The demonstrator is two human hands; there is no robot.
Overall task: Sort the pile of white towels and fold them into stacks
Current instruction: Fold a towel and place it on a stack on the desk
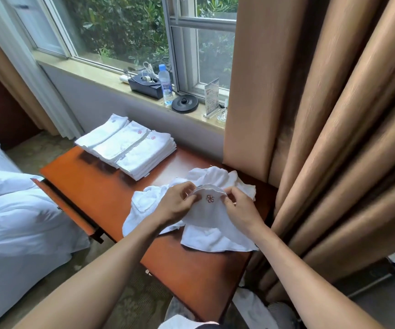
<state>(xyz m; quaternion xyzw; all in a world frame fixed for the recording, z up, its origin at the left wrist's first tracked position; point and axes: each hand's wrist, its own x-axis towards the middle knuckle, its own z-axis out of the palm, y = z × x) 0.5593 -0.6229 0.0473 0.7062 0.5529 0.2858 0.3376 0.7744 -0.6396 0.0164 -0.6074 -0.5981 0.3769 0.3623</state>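
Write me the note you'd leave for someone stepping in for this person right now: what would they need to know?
Left hand and right hand: each pinches the top edge of one white towel, red emblem facing up, lifted over the near end of the table.
Loose pile: crumpled towels under and behind the held one.
Done: three folded stacks side by side at the table's far end.
Left: fold the held towel, add it to a stack, then work through the pile.
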